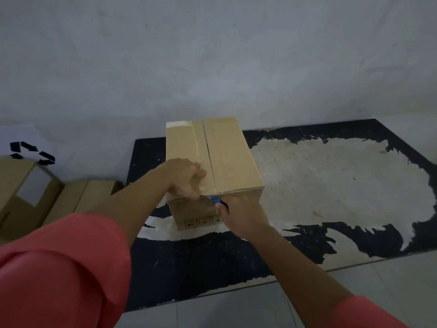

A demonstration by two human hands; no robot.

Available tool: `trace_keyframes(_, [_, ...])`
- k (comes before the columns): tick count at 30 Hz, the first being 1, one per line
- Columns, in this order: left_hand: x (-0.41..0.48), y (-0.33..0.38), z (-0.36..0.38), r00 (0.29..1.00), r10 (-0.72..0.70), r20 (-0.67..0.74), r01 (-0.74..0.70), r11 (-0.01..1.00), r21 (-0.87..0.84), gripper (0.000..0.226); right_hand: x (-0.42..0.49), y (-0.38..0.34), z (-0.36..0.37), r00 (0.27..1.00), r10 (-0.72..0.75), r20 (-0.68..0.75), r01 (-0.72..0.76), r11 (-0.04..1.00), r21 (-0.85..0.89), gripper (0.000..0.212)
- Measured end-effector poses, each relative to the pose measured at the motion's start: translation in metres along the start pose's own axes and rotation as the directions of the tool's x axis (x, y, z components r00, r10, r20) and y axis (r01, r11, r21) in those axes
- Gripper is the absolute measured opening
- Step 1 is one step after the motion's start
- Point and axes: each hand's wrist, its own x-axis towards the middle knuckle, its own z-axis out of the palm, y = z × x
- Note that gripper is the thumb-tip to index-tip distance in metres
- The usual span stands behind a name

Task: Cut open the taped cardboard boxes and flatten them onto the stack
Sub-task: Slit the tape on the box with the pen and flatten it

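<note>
While a smooth, rectangular cardboard box (212, 162) stands on a worn black mat (212, 261) whose surface is scraped away to pale patches, its near left top corner is pressed by the left hand (186, 177), fingers curled over the taped edge. A blue-handled cutter (216, 200) is gripped in the closed right hand (243, 217) at the near top seam. More cardboard boxes (30, 192) are seen at far left.

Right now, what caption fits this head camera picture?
Left hand steadies a taped cardboard box; right hand holds a blue cutter.
</note>
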Motion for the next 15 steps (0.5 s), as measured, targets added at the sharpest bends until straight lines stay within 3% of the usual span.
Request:
trace_keyframes(10, [-0.001,-0.001,-0.003,0.999,-0.039,0.027,0.040,0.998,-0.049,0.086,-0.015,0.051,-0.026,0.967,0.233,-0.105,-0.249,0.952,-0.179,0.037])
trace_keyframes(15, [-0.002,0.002,-0.003,0.998,-0.053,0.018,0.055,0.993,-0.109,0.088,-0.019,0.071,-0.041,0.990,0.134,-0.050,-0.141,0.969,-0.202,0.026])
